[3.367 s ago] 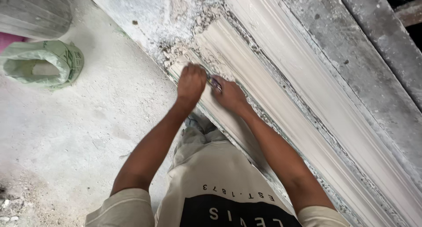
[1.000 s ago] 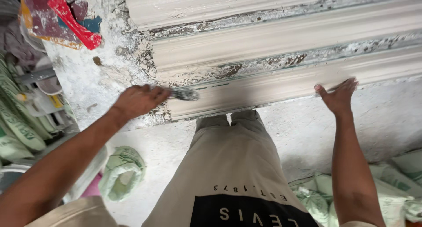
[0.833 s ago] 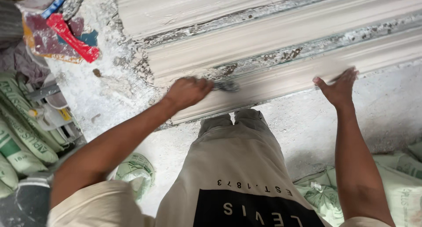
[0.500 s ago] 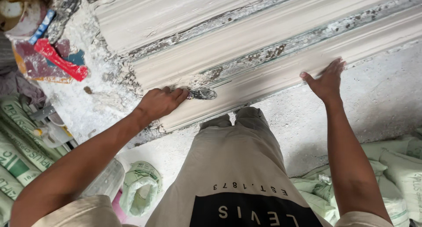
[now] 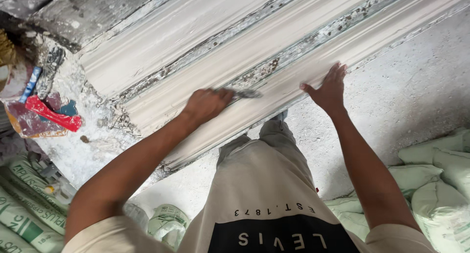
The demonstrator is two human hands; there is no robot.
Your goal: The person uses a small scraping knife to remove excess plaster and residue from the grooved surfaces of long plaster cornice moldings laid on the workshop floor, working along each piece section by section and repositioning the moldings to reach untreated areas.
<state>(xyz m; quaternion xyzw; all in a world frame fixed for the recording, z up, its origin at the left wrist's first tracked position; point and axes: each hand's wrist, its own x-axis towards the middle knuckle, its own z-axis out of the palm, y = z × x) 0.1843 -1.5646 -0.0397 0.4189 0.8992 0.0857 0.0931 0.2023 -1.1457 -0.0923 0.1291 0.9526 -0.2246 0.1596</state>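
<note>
Left hand point(image 5: 205, 105) seen closed around handle of small metal scraper point(image 5: 246, 93), fingers clamped on it, blade laid against white plaster moulding point(image 5: 205, 47) near its lower ridge. Right hand point(image 5: 329, 89) pressed flat on moulding's lower edge, fingers spread apart, nothing gripped. Moulding laid diagonally across dusty concrete floor point(image 5: 406, 106). Red-handled tool point(image 5: 53, 114) seen at left amid debris; pale green sacks point(image 5: 435, 179) piled at right.

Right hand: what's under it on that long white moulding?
The right hand lies flat, fingers spread, on the near edge of the plaster moulding. Only white plaster shows around it; the patch beneath the palm is covered. The left hand holds a small blade farther along.
</note>
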